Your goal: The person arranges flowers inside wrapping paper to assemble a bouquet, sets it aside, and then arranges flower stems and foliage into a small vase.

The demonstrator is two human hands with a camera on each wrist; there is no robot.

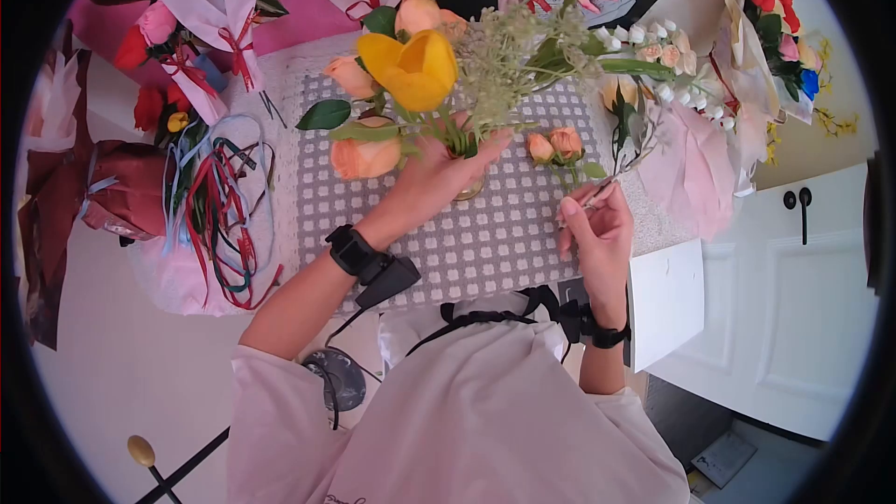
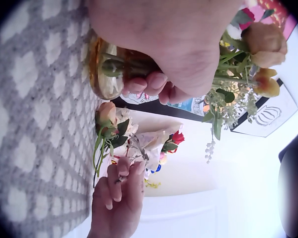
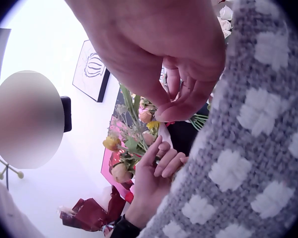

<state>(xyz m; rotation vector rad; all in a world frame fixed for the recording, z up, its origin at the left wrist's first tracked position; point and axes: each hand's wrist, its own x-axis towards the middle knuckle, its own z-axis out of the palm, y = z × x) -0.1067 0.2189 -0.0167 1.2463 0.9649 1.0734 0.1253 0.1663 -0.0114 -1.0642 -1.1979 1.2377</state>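
My left hand [image 1: 420,185] grips an amber glass vase [image 2: 105,74], its fingers curled round the upper part. A bunch of artificial flowers stands in it: a large yellow tulip [image 1: 411,70], peach roses [image 1: 366,157], and pale green filler sprays [image 1: 504,65]. My right hand [image 1: 602,229] pinches the thin stem of a greyish sprig [image 1: 644,147] between thumb and fingers, to the right of the vase. Two small peach rosebuds [image 1: 565,143] with green stems lie on the cloth between the hands.
A grey-and-white checked cloth [image 1: 448,261] covers the table. Tangled ribbons [image 1: 224,215] lie at left beside a dark red wrapped bouquet [image 1: 126,191]. Wrapped bouquets [image 1: 219,19] line the back. White bell-shaped flowers [image 1: 653,37] and pink wrapping paper [image 1: 689,163] lie at right, near a white door [image 1: 775,299].
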